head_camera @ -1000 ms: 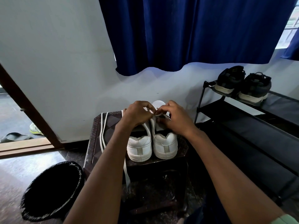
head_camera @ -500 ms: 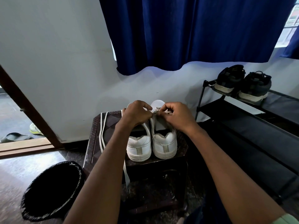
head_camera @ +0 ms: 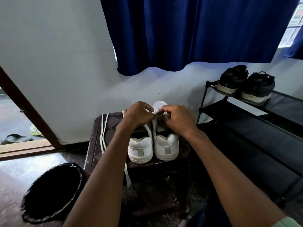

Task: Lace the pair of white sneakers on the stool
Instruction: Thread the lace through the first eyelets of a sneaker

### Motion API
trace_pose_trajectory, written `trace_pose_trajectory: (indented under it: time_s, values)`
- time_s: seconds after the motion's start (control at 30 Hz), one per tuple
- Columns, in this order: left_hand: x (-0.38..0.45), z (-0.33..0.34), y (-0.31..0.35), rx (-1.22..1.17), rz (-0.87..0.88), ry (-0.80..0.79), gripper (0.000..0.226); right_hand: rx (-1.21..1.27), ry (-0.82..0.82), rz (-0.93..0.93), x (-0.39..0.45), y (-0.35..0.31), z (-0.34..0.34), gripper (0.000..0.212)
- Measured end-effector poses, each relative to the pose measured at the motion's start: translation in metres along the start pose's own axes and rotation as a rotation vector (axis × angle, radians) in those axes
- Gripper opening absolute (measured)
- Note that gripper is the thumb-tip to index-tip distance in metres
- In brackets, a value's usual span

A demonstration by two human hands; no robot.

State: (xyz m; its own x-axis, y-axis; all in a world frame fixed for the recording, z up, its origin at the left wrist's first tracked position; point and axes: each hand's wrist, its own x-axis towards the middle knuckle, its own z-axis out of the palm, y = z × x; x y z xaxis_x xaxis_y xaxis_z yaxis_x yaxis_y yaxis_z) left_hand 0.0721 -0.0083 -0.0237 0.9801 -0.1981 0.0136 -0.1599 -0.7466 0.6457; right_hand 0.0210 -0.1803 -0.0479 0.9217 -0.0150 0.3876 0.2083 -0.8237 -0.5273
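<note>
Sneakers (head_camera: 153, 145) stood side by side on the dark stool (head_camera: 96, 128), heels toward the person and toes toward the wall, so each shoe's long axis ran straight away from the body. Both hands were over the right shoe's eyelet area, beyond the heel collar. The left hand (head_camera: 139, 115) reached across the left shoe, fingers curled and pinching a bit of lace (head_camera: 158, 114) at the shoe's inner edge. The right hand (head_camera: 177, 119) was curled too, fingertips meeting the same lace from the outer side. Which eyelet was in play could not be made out. A loose lace (head_camera: 103, 133) lay along the stool's left side, nearer the left hand and well apart from the work. I judged the next pull would run across the shoe, not along it.
</note>
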Motion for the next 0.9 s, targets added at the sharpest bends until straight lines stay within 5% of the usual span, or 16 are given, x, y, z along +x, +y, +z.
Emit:
trace_pose_trajectory:
  time_s: [0.1, 0.27, 0.3, 0.43, 0.5, 0.6, 0.77, 0.9]
  values:
    - [0.001, 0.000, -0.001, -0.007, 0.011, 0.006, 0.013, 0.094, 0.054, 0.005, 0.002, 0.002, 0.002, 0.013]
    - [0.003, 0.000, -0.003, 0.027, 0.023, -0.010, 0.034, 0.983, 0.042, 0.211, -0.001, -0.020, -0.011, 0.017]
    - [0.003, -0.001, -0.002, 0.028, 0.017, -0.010, 0.036, 0.977, 0.037, 0.243, -0.001, -0.021, -0.012, 0.016]
    - [0.004, 0.001, -0.004, 0.023, 0.022, 0.007, 0.016, 0.150, 0.068, 0.036, -0.001, -0.004, -0.004, 0.019]
    - [0.004, 0.001, -0.006, 0.013, 0.025, 0.015, 0.010, -0.022, 0.012, 0.011, -0.002, -0.003, 0.000, 0.026]
    - [0.002, 0.000, -0.004, 0.004, 0.015, 0.006, 0.017, 0.089, 0.077, 0.005, -0.001, -0.004, 0.004, 0.015]
    - [0.003, -0.001, -0.004, 0.028, 0.038, -0.015, 0.033, 0.986, 0.064, 0.255, 0.001, -0.017, -0.010, 0.018]
    - [0.001, -0.001, -0.001, 0.005, 0.017, -0.010, 0.043, 0.365, 0.073, 0.108, -0.002, -0.011, -0.006, 0.017]
